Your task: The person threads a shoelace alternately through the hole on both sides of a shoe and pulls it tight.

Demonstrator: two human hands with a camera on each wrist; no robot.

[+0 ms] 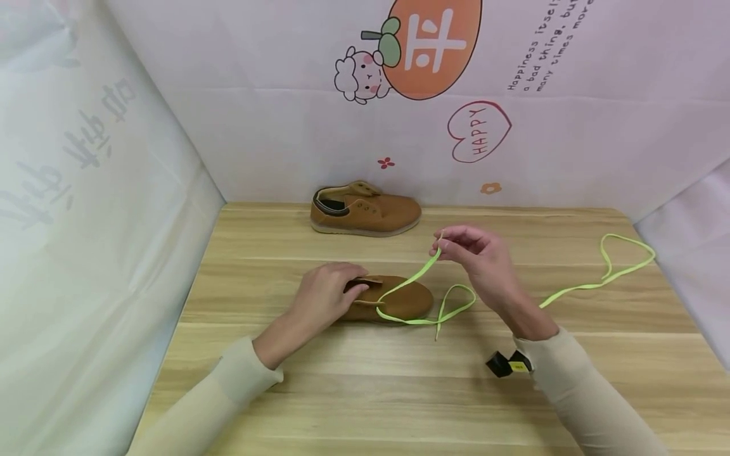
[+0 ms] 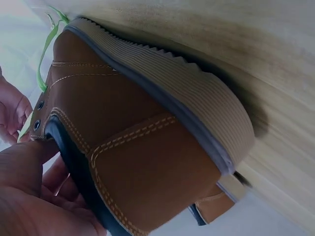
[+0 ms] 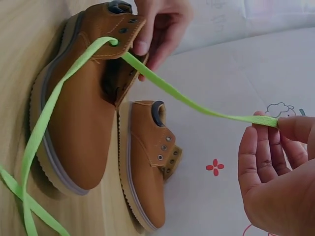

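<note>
Your left grip pinches the flap of the near brown shoe on the table; hold it still. The green lace runs through a hole there, and your right grip pinches it near the tip. Pull gently so it lies flat. The other shoe sits farther back, by the wall.

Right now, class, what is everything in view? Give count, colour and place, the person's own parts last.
Table: 1, tan, below.
Backdrop: 1, printed white, behind and beside table.
Front shoe: 1, brown, mid-table.
Back shoe: 1, brown, near backdrop.
Threaded lace: 1, green, through front shoe.
Loose lace: 1, green, table's right.
Device: 1, black, at right cuff.
Sleeves: 2, cream, both arms.
Left hand: 1, bare, gripping front shoe.
Right hand: 1, bare, pinching threaded lace.
</note>
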